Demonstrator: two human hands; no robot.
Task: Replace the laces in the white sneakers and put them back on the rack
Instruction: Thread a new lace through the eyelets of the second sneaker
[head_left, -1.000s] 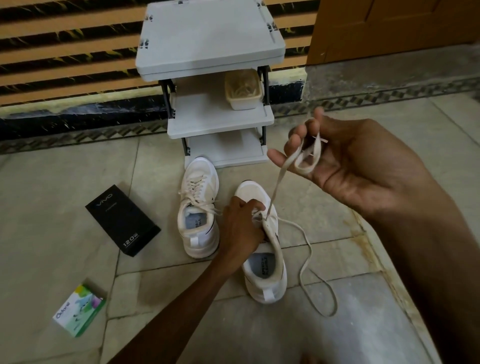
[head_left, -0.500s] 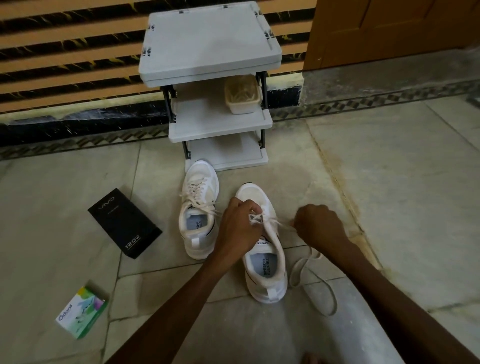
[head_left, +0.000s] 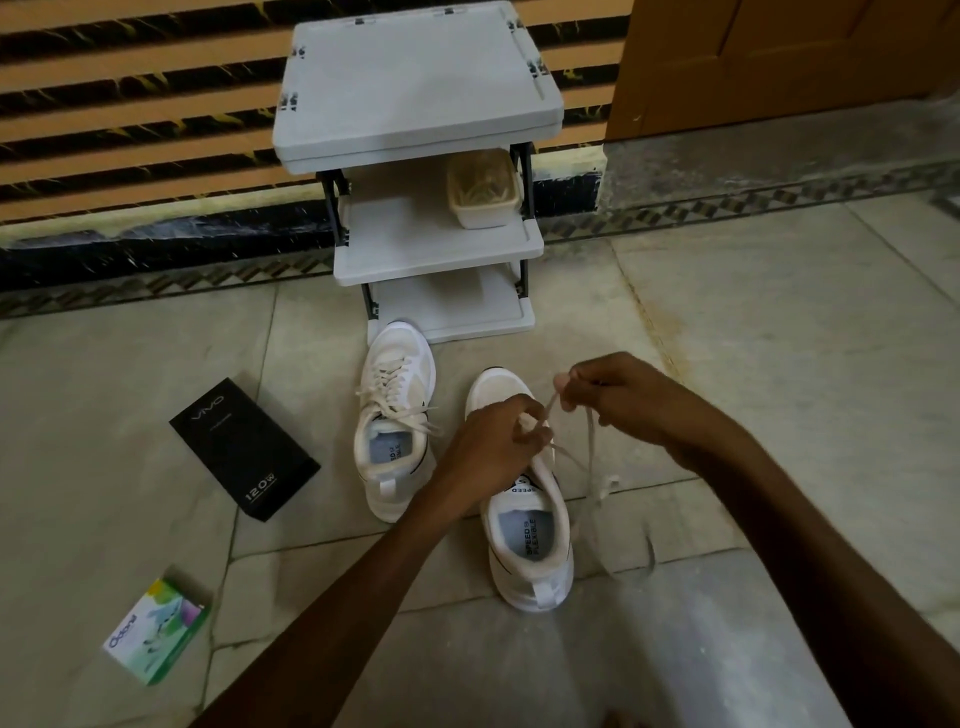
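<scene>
Item 1: small green-and-white cardboard box (head_left: 156, 631), on the floor, far left of both grips.
Item 2: flat black rectangular carton (head_left: 244, 447), nearer, left of the left grip.
Item 3: laced white mesh sneaker (head_left: 395, 415), just left of the left grip, toe at the grey plastic three-shelf rack (head_left: 415, 88).
Item 4: left grip (head_left: 488, 441), fingers curled at the eyelets of the second white sneaker (head_left: 530, 535), apparently pinning its lace.
Item 5: cream flat lace (head_left: 592, 457), strung between the grips, tail loose on the floor.
Item 6: right grip (head_left: 623, 400), pinched on the lace end.
Risk: a hard pull may drag the lace uneven or out of an eyelet if the left grip slackens.
</scene>
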